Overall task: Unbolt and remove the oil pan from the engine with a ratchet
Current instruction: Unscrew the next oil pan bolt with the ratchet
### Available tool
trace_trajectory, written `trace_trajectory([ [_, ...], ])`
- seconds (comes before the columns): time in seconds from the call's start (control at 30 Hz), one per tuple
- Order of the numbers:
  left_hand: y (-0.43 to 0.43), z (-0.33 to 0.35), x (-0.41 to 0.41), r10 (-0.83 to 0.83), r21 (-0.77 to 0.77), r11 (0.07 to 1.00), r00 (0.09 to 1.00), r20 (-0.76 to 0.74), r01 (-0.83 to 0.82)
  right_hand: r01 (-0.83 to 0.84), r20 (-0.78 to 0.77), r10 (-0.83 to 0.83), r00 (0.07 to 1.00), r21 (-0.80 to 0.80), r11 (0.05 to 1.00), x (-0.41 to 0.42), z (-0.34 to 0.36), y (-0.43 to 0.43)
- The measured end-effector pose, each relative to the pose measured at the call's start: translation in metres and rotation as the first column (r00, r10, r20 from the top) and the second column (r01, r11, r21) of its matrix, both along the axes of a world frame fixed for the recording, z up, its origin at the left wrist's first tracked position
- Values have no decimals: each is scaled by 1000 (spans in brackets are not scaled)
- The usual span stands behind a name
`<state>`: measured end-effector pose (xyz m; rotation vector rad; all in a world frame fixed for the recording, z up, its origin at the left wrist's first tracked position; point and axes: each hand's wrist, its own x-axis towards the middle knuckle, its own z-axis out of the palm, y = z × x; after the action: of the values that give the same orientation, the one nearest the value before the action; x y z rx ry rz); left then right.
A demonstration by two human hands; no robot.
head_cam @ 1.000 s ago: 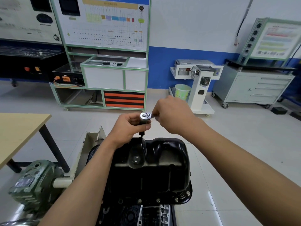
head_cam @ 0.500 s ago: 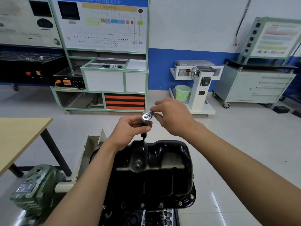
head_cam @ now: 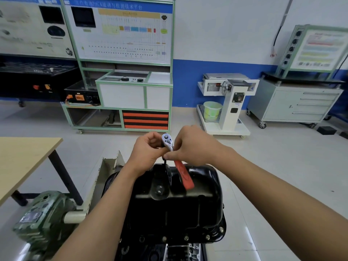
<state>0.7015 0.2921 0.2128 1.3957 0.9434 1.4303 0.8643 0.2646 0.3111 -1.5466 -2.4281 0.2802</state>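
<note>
At the far edge of the oil pan, the ratchet tops an upright extension, its red handle slanting nearward. The left hand grips the extension; the right hand pinches the ratchet's neck.

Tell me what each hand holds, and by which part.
Both hold the ratchet: the left hand grips just under its head, and the right hand pinches the shank above the red grip.

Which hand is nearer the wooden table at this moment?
Left. The left hand, gripping the ratchet under its head, is on the side of the wooden table; the right hand, pinching the ratchet's neck, lies across the tool, farther away.
</note>
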Motion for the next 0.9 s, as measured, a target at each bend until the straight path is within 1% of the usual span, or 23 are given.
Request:
trace_trajectory([
  [0.07,-2,1,0,-43,-2,999,999,15,43,-7,31,7,1000,5,1000,4,6,3],
  [0.1,-3,0,-1,-71,-13,997,997,19,71,5,59,-7,998,35,999,5,8,4],
  [0.2,0,-3,-4,-132,-51,990,991,-8,131,40,163,-72,984,195,980,7,6,10],
  [0.27,1,-4,-5,-165,-71,984,986,-2,165,27,189,-73,979,234,972,9,3,18],
  [0.33,2,-4,-6,-199,-91,976,980,-8,198,-14,158,-17,987,193,981,12,-1,26],
  [0.4,3,-4,-7,-232,-106,968,973,-18,229,-94,119,76,990,153,984,12,-4,31],
  [0.47,3,-3,-9,-260,-120,958,966,4,259,-153,47,148,988,126,980,10,-6,32],
  [0.53,4,-2,-10,-276,-125,953,961,22,277,-179,-40,183,982,89,980,9,-7,32],
  [0.57,4,-2,-9,-274,-122,954,962,20,274,-185,-67,190,979,76,980,10,-7,32],
  [0.63,3,-1,-8,-245,-123,962,969,11,245,-187,-66,192,979,80,979,11,-8,31],
  [0.7,4,-2,-6,-202,-115,972,979,17,203,-153,-13,155,988,112,982,10,-8,28],
  [0.8,3,-2,-4,-139,-97,985,990,39,142,-56,121,34,992,185,981,8,-8,20],
  [0.9,3,-3,-4,-75,-74,994,996,38,78,13,145,-46,988,217,976,9,-7,10],
])
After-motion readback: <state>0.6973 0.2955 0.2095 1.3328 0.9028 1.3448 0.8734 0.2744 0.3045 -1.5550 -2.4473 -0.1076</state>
